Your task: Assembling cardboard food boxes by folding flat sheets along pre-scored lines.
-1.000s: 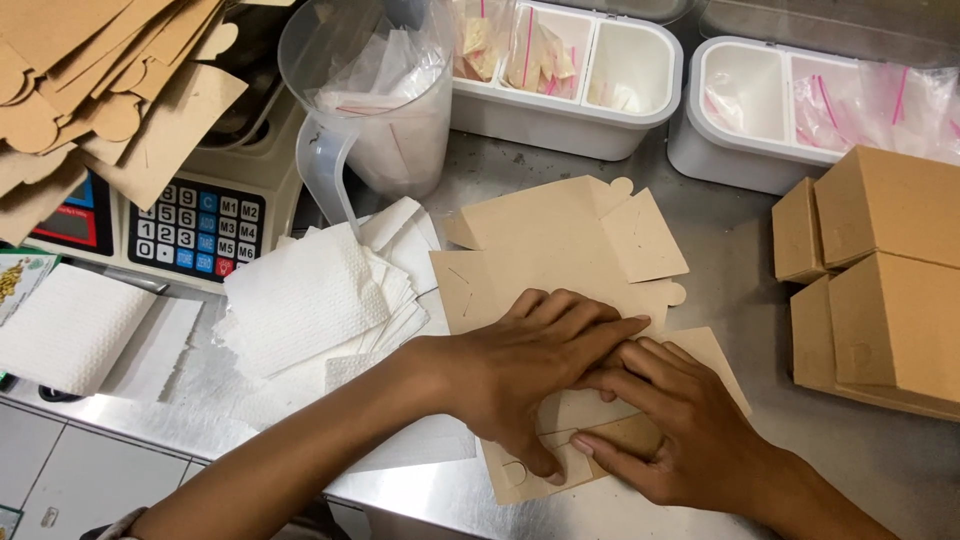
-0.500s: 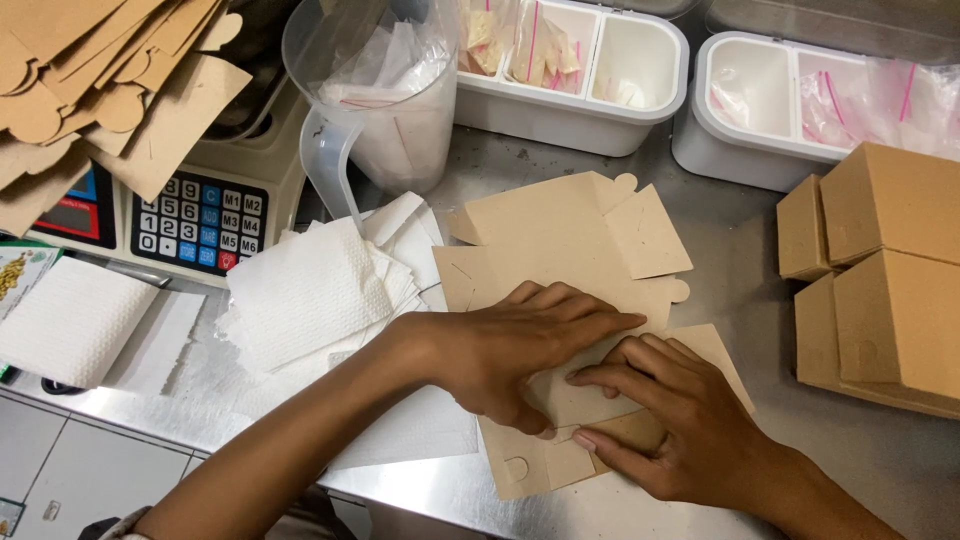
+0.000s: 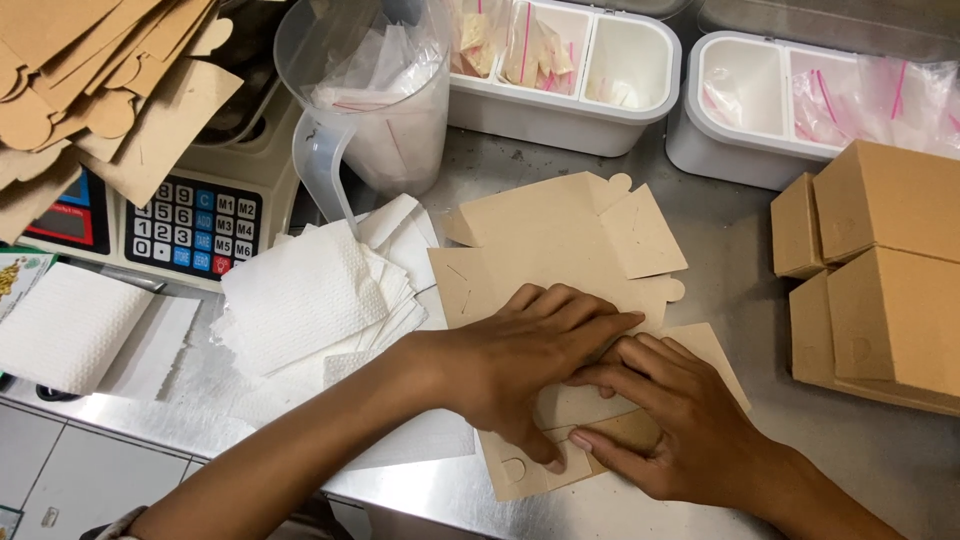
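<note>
Flat brown card point(image 3: 560, 245), die-cut tabs, pressed by left hand point(image 3: 520, 360) and right hand point(image 3: 680, 430), fingers extended, close together

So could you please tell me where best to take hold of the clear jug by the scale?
Probably by the jug's handle. It loops out on the side facing the person, toward the white paper sheets, so come in from the near side; the jug stands upright, stuffed with small bags.
</note>
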